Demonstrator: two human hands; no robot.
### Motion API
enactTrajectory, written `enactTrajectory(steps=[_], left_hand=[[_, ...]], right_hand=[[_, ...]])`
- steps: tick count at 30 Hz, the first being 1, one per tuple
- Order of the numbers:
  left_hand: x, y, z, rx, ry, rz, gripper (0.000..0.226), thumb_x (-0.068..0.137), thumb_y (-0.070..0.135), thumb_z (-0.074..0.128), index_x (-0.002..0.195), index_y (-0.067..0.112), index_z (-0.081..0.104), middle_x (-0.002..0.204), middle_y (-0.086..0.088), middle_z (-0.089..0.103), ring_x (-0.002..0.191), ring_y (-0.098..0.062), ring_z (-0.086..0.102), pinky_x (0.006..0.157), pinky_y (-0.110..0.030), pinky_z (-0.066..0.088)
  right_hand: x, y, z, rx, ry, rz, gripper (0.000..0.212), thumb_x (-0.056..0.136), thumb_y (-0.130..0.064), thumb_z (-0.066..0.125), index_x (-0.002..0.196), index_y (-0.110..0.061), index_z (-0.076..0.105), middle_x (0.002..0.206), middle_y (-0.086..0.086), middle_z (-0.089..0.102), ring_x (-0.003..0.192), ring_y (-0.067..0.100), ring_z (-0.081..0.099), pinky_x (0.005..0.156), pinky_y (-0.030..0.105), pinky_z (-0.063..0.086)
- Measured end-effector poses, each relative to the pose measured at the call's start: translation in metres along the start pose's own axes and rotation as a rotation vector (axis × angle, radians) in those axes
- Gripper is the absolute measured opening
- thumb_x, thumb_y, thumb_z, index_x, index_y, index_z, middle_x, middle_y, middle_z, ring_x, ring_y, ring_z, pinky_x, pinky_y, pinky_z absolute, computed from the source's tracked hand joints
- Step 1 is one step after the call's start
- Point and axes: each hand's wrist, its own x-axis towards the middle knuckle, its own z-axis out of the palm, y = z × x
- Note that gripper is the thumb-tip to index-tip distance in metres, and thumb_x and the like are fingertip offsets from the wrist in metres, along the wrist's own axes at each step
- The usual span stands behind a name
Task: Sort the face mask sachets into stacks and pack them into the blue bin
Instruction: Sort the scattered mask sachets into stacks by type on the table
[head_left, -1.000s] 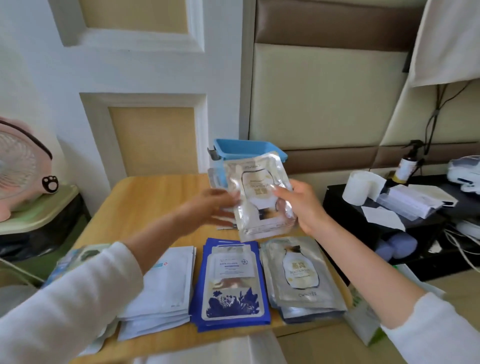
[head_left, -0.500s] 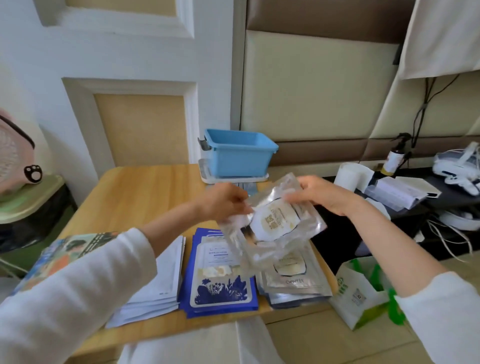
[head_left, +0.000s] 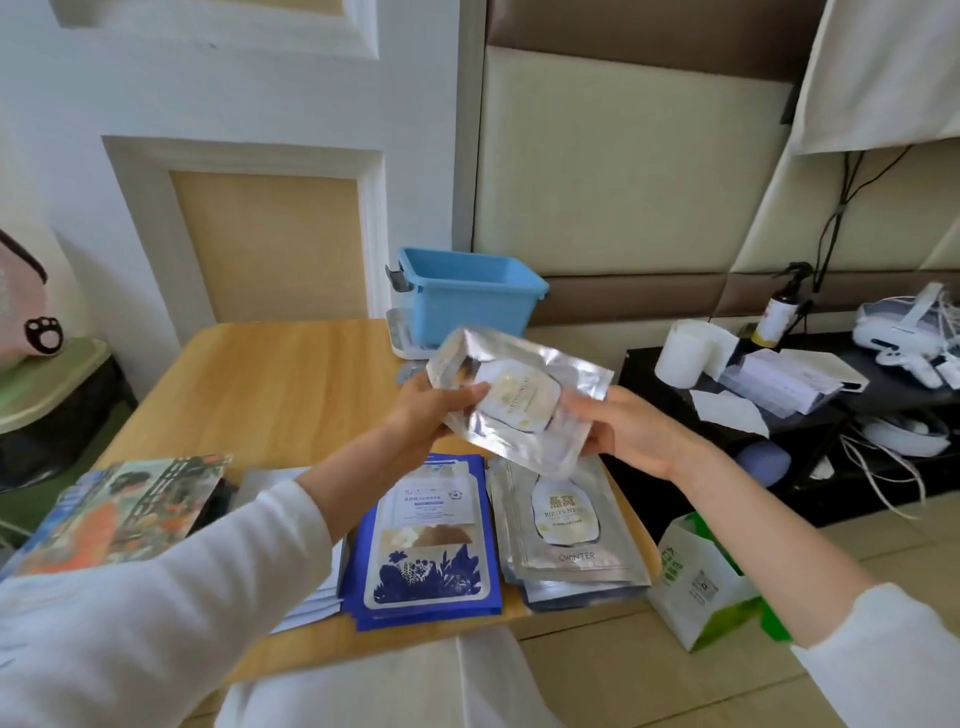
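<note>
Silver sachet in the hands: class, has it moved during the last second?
Yes. The silver sachet has dropped from covering the blue bin to just below it, and tilted.

The silver sachet (head_left: 519, 410) is blurred, and we cannot read the print on its label. Most of the fingers of our left grip (head_left: 431, 415) and right grip (head_left: 628, 434) lie behind it, out of sight; only the thumbs show on its face. It covers the far edge of the silver stack (head_left: 566, 525) and the foot of the blue bin (head_left: 467, 306), whose floor we cannot see past the rim. Our left sleeve (head_left: 156, 613) hides most of the white stack (head_left: 265, 480) on the tabletop (head_left: 270, 384). The pink fan (head_left: 21, 312) is cut off by the left edge
</note>
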Motion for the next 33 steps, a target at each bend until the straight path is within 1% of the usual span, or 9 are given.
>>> enactTrajectory(steps=[4,9,15,18,20,22,26,30,33], left_hand=[[0.004,-0.004,-0.006,0.157,-0.117,-0.197,0.042,0.079,-0.003,0.066,0.119,-0.001,0.051,0.089,-0.008,0.062,0.065,-0.014,0.060,0.054,-0.024,0.054],[-0.002,-0.016,0.025,0.555,-0.346,-0.329,0.055,0.078,0.007,0.071,0.128,0.006,0.049,0.112,-0.009,0.062,0.101,-0.023,0.058,0.099,-0.040,0.045],[0.004,-0.037,0.049,0.690,-0.309,-0.159,0.076,0.078,0.015,0.075,0.142,0.019,0.034,0.137,-0.005,0.044,0.114,-0.017,0.048,0.067,-0.018,0.048],[0.008,-0.049,0.045,0.658,-0.308,-0.166,0.071,0.078,0.015,0.074,0.139,0.018,0.037,0.133,-0.002,0.046,0.089,-0.004,0.054,0.058,-0.012,0.049],[0.010,-0.050,0.041,0.586,-0.260,-0.229,0.063,0.079,0.013,0.073,0.133,0.013,0.040,0.107,0.003,0.055,0.071,-0.001,0.053,0.050,-0.010,0.047],[0.014,-0.049,0.036,0.592,-0.192,-0.222,0.058,0.079,0.011,0.074,0.128,0.010,0.043,0.093,0.006,0.051,0.072,-0.003,0.052,0.053,-0.012,0.046],[0.020,-0.047,0.040,0.738,-0.100,-0.058,0.052,0.077,0.007,0.074,0.122,0.008,0.047,0.103,0.002,0.048,0.090,-0.012,0.050,0.070,-0.020,0.046],[0.023,-0.053,0.041,0.889,-0.006,0.055,0.041,0.078,0.006,0.072,0.114,0.008,0.053,0.108,-0.004,0.060,0.101,-0.020,0.057,0.084,-0.028,0.047],[0.022,-0.053,0.035,0.703,0.054,0.084,0.022,0.079,-0.008,0.063,0.089,0.010,0.055,0.085,-0.001,0.059,0.072,-0.012,0.057,0.064,-0.019,0.050]], right_hand=[[0.021,-0.003,-0.025,-0.004,0.261,-0.049,0.054,0.093,-0.053,0.036,0.104,-0.010,0.066,0.096,0.010,0.073,0.083,0.022,0.070,0.067,0.030,0.056],[0.093,0.008,-0.016,-0.882,0.167,-0.028,0.034,0.089,-0.035,0.061,0.118,-0.018,0.064,0.123,0.002,0.063,0.115,0.017,0.057,0.093,0.029,0.045],[0.146,0.042,0.018,-1.345,-0.089,0.012,0.079,0.085,-0.055,0.057,0.149,-0.022,0.025,0.158,0.003,0.014,0.145,0.023,0.016,0.116,0.039,0.015],[0.154,0.056,0.018,-1.419,-0.097,0.010,0.083,0.081,-0.060,0.058,0.149,-0.025,0.024,0.157,0.003,0.020,0.142,0.027,0.025,0.114,0.042,0.023],[0.153,0.057,0.011,-1.424,-0.095,-0.045,0.072,0.084,-0.059,0.055,0.146,-0.029,0.032,0.150,0.002,0.037,0.135,0.028,0.037,0.109,0.045,0.032],[0.153,0.054,0.004,-1.392,-0.139,-0.052,0.060,0.090,-0.058,0.046,0.143,-0.032,0.037,0.146,0.000,0.043,0.132,0.027,0.040,0.107,0.045,0.034],[0.151,0.055,0.003,-1.438,-0.190,-0.089,0.045,0.096,-0.027,0.040,0.141,-0.030,0.040,0.145,0.005,0.045,0.134,0.029,0.040,0.107,0.051,0.033],[0.147,0.060,0.013,-1.502,-0.099,-0.228,0.033,0.084,-0.002,0.047,0.109,-0.019,0.060,0.102,0.008,0.065,0.100,0.032,0.062,0.082,0.046,0.050],[0.138,0.039,0.010,-1.517,0.146,-0.416,0.015,0.090,0.001,0.045,0.088,-0.008,0.057,0.076,0.008,0.058,0.075,0.029,0.062,0.060,0.036,0.047]])
